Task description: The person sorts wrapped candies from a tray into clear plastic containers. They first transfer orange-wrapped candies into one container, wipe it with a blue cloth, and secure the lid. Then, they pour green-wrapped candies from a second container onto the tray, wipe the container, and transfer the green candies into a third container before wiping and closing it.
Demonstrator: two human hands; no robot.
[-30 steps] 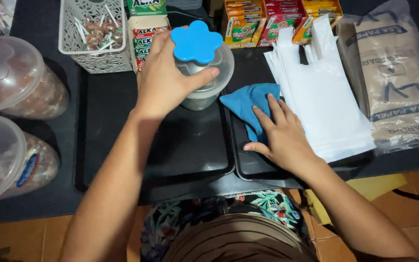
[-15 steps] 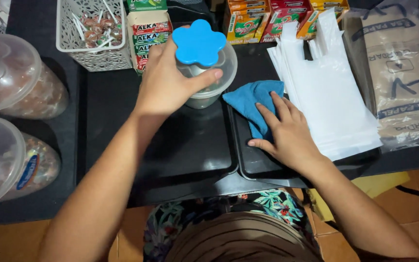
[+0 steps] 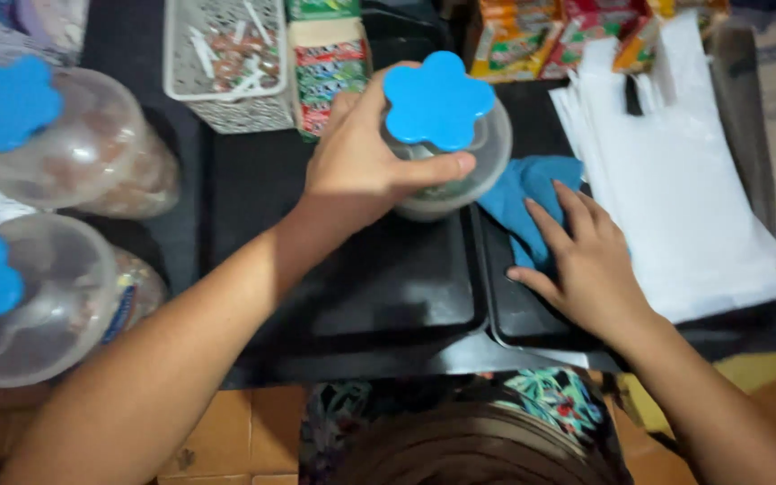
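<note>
gripping the clear jar [image 3: 460, 171] by its blue lid [image 3: 436, 99] above the left black tray [image 3: 388, 287], left hand [image 3: 361, 162] lifts while flat-fingered right hand [image 3: 586, 269] presses blue cloth [image 3: 523, 198] on the right tray [image 3: 523, 310], wiping apparently unfinished.

I see a jar [image 3: 460, 180] of clear, shiny plastic with a smooth blue plastic lid [image 3: 436, 99]. The blue cloth [image 3: 523, 202] looks soft and matt. The two black trays [image 3: 388, 287] look smooth and a bit glossy. The white bags [image 3: 675, 207] are thin plastic. The basket [image 3: 226, 108] at the table's far edge is white plastic mesh.
</note>
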